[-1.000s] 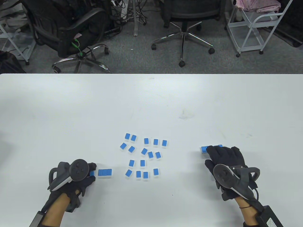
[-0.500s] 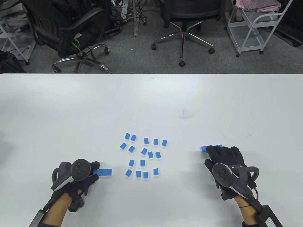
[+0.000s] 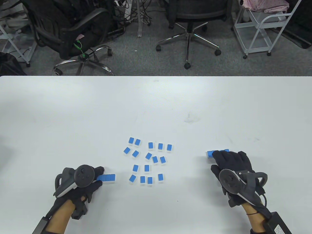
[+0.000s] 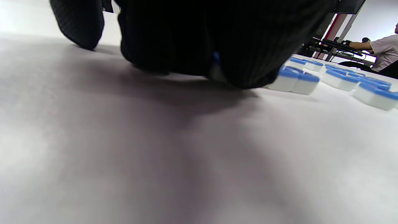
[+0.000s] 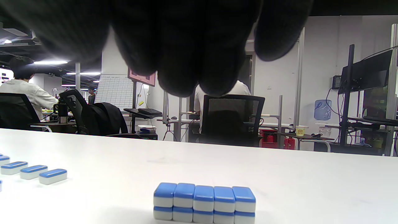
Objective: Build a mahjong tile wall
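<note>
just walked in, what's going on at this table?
A person in sensor gloves is building mahjong tile walls. The left hand presses its fingertips against the end of a short row of blue tiles on the table. The right hand hovers over a two-layer stack of tiles, five wide, without holding it. A scatter of loose tiles lies face down between the hands.

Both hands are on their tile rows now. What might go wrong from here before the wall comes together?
1. The left hand presses the end of the short left row; a skewed push could buckle it out of line.
2. The two-layer stack under the right hand could lose its upper tiles if the fingers catch them.
3. The loose tiles lie scattered between the rows; sliding either row inward may jam against them.
</note>
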